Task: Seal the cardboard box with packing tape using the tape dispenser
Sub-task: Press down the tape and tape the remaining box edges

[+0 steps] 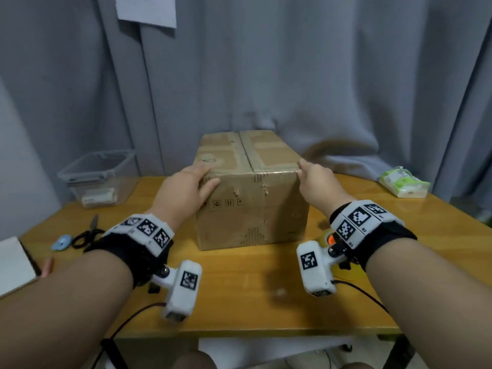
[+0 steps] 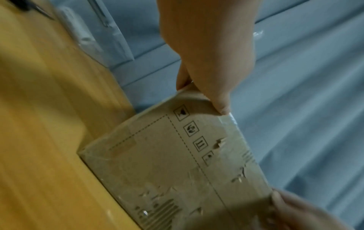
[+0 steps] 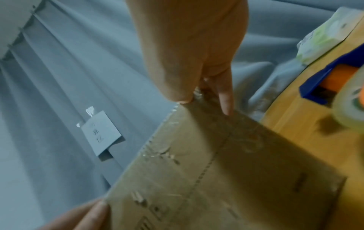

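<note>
A worn cardboard box stands in the middle of the wooden table, its top flaps closed with a seam down the middle. My left hand grips its near left top corner, fingers over the top and thumb on the front face. My right hand holds the near right top corner, thumb on the top edge and fingers down the side. The blue tape dispenser with an orange core and clear tape lies on the table right of the box, mostly hidden behind my right wrist in the head view.
A clear plastic container sits at the back left. Black scissors and a small blue object lie at the left, a white pad at the left edge. A green tissue pack is back right. A grey curtain hangs close behind.
</note>
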`<action>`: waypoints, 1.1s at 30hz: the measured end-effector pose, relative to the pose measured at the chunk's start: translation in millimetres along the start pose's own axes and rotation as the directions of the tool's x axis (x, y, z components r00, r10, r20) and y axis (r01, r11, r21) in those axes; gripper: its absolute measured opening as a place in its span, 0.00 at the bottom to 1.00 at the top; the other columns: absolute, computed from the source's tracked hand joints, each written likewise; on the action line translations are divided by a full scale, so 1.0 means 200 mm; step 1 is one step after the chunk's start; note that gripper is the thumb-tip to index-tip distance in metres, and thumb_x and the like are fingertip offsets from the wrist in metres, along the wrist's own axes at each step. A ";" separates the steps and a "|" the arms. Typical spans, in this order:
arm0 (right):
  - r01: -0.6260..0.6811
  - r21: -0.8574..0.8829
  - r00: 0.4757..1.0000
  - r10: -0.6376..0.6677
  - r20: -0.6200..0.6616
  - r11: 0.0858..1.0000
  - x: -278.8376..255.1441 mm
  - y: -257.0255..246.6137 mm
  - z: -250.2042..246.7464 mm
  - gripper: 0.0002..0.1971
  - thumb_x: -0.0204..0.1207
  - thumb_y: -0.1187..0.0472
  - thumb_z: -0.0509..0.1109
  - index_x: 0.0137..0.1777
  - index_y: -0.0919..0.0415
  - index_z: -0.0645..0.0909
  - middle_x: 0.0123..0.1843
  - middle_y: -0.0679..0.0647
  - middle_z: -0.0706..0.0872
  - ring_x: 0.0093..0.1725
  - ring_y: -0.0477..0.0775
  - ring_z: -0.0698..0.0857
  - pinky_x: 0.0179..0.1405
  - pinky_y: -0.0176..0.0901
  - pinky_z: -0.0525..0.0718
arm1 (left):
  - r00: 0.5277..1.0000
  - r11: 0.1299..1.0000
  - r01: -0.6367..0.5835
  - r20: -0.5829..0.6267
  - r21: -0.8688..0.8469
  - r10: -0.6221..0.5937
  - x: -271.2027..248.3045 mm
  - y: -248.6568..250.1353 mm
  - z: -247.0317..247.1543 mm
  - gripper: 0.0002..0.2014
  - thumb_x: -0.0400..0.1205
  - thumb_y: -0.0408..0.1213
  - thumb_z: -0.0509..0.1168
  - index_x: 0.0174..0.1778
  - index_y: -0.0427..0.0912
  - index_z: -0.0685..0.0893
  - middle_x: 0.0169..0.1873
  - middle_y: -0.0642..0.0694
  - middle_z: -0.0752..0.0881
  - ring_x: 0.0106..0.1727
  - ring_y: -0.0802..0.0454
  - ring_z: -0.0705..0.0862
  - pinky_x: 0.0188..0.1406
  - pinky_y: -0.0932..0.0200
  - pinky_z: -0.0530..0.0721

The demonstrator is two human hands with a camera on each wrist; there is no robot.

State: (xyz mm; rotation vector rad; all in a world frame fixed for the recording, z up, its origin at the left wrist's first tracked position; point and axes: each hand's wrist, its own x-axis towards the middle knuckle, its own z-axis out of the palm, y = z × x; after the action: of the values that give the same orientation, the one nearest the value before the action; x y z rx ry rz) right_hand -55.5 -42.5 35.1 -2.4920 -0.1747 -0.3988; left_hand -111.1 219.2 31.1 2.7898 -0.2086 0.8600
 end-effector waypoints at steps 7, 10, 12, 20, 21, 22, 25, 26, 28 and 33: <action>-0.161 0.131 0.980 0.143 0.138 0.978 -0.01 -0.06 -0.05 0.30 0.83 0.41 0.52 0.78 0.60 0.66 0.81 0.65 0.62 0.81 0.66 0.54 0.78 0.57 0.57 | 0.982 0.978 -0.185 -0.020 0.095 0.187 -0.09 0.21 -0.09 0.16 0.83 0.47 0.57 0.58 0.47 0.85 0.51 0.50 0.88 0.49 0.49 0.87 0.40 0.54 0.85; -0.182 0.148 0.974 0.157 0.166 0.972 -0.03 -0.09 -0.02 0.38 0.80 0.35 0.54 0.83 0.58 0.56 0.84 0.69 0.47 0.84 0.66 0.46 0.80 0.55 0.51 | 0.957 0.955 -0.286 0.021 -0.085 0.288 -0.08 0.21 -0.12 0.20 0.79 0.43 0.53 0.58 0.43 0.86 0.51 0.47 0.88 0.52 0.48 0.84 0.47 0.60 0.78; -0.156 0.139 0.975 0.129 0.183 0.978 -0.01 -0.13 0.04 0.41 0.79 0.34 0.55 0.84 0.60 0.53 0.84 0.71 0.44 0.84 0.66 0.45 0.82 0.55 0.49 | 0.923 0.918 -0.362 0.078 -0.161 0.377 -0.06 0.17 -0.12 0.26 0.74 0.44 0.49 0.60 0.41 0.85 0.54 0.45 0.87 0.56 0.48 0.83 0.56 0.59 0.76; -0.017 0.095 0.983 -0.001 0.182 0.995 0.04 -0.21 0.11 0.40 0.80 0.35 0.52 0.80 0.68 0.61 0.81 0.69 0.62 0.83 0.66 0.53 0.80 0.59 0.59 | 0.944 0.947 -0.268 0.247 0.177 0.221 0.10 -0.10 -0.11 0.41 0.67 0.75 0.46 0.73 0.60 0.73 0.72 0.56 0.76 0.74 0.48 0.68 0.73 0.43 0.60; 0.014 0.106 0.979 -0.035 0.200 0.994 0.03 -0.22 0.10 0.44 0.76 0.30 0.52 0.80 0.65 0.61 0.81 0.68 0.62 0.83 0.65 0.53 0.80 0.60 0.57 | 0.944 0.954 -0.248 0.265 0.171 0.198 0.12 -0.09 -0.09 0.41 0.67 0.76 0.49 0.73 0.59 0.74 0.72 0.56 0.76 0.75 0.50 0.69 0.75 0.45 0.59; 0.049 0.090 0.973 -0.068 0.219 0.995 0.01 -0.23 0.10 0.47 0.72 0.25 0.51 0.80 0.63 0.63 0.81 0.68 0.64 0.83 0.65 0.54 0.80 0.61 0.57 | 0.946 0.958 -0.244 0.255 0.151 0.201 0.13 -0.06 -0.06 0.39 0.69 0.75 0.53 0.72 0.56 0.75 0.70 0.55 0.79 0.73 0.52 0.73 0.75 0.48 0.60; 0.190 -0.148 0.949 -0.143 0.280 0.971 -0.02 -0.26 0.04 0.49 0.61 0.19 0.57 0.70 0.58 0.74 0.72 0.69 0.73 0.77 0.68 0.64 0.77 0.58 0.63 | 0.964 0.965 -0.241 0.143 0.101 0.225 0.18 0.10 0.05 0.29 0.75 0.65 0.62 0.66 0.51 0.82 0.60 0.49 0.87 0.63 0.48 0.82 0.63 0.53 0.70; 0.241 -0.242 0.942 -0.167 0.290 0.940 -0.02 -0.26 0.02 0.44 0.61 0.22 0.64 0.65 0.59 0.75 0.67 0.68 0.77 0.72 0.67 0.68 0.72 0.54 0.66 | 0.967 0.968 -0.228 0.142 0.104 0.212 0.19 0.15 0.08 0.30 0.74 0.66 0.60 0.64 0.50 0.83 0.58 0.49 0.88 0.61 0.47 0.83 0.61 0.53 0.71; 0.314 -0.351 0.930 -0.212 0.299 0.882 -0.01 -0.23 -0.02 0.39 0.62 0.33 0.74 0.63 0.62 0.75 0.62 0.63 0.80 0.66 0.64 0.73 0.63 0.50 0.70 | 0.961 0.964 -0.241 0.170 0.115 0.220 0.23 0.22 0.12 0.31 0.75 0.68 0.55 0.62 0.49 0.83 0.57 0.49 0.88 0.61 0.48 0.83 0.61 0.53 0.70; 0.310 -0.278 0.938 -0.245 0.244 0.909 0.03 -0.15 -0.06 0.34 0.70 0.46 0.76 0.73 0.62 0.75 0.69 0.57 0.81 0.69 0.57 0.78 0.70 0.48 0.74 | 0.930 0.944 -0.324 0.202 0.056 0.307 0.31 0.20 0.12 0.21 0.85 0.53 0.54 0.70 0.50 0.79 0.67 0.51 0.82 0.69 0.50 0.78 0.69 0.56 0.67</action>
State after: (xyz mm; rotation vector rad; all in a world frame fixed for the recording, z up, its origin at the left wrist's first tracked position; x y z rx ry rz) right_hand -59.2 -25.2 61.5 -2.8303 -0.6014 -0.3028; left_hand -55.0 170.0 52.8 2.9703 -0.6851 0.6757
